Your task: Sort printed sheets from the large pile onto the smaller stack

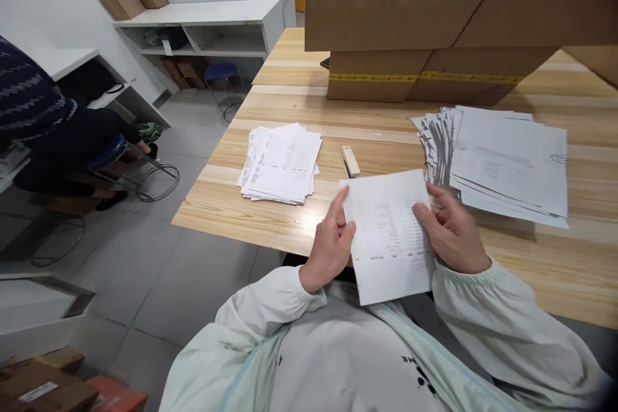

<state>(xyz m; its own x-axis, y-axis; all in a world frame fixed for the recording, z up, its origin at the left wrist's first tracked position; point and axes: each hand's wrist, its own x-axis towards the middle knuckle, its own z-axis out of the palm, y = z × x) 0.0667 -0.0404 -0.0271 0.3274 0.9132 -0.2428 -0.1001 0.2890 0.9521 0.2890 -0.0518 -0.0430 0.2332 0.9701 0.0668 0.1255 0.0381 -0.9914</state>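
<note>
Currently: left hand and right hand are gripping a printed sheet between closed fingers; its print is showing too blurred to read.

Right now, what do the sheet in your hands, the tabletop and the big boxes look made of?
Sheet: thin white printed paper, matte, bends slightly. Tabletop: pale wood or wood-look laminate, with visible grain stripes. Boxes: brown corrugated cardboard, apparently, dull, one banded with yellow tape.

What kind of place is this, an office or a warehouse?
Probably a back office or packing room: stacks of printed sheets and a stapler lie on a wooden table beside big cardboard boxes, while both hands hold one sheet.
</note>
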